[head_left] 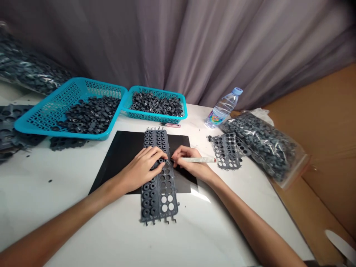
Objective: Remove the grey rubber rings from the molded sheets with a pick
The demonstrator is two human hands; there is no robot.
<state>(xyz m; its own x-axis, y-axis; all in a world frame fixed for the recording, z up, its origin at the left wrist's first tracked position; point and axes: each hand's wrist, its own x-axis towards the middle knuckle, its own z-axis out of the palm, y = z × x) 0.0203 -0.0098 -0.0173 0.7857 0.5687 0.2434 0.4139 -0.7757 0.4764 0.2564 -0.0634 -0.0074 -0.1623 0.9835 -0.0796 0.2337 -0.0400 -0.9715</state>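
Note:
A long dark-grey moulded rubber sheet (159, 202) lies across a black mat (121, 148), its near end reaching onto the white table. Thick ring-shaped pieces fill its left columns and far part; the near right part has bare round holes. My left hand (141, 167) rests over the middle of the sheet, thumb and forefinger closed around a ring piece (160, 160) there. Just right of the sheet, my right hand (191, 161) grips a slim whitish pen-like tool (200, 160) with a reddish end. Its tip is hidden by the fingers.
Two blue baskets (111, 129) (182, 107) hold loose dark pieces, with pink-handled snips (172, 125) in front. A water bottle (222, 107), a holed sheet (226, 150) and a filled plastic bag (264, 144) stand right. Another bag (30, 66) and dark sheets (11, 126) lie left.

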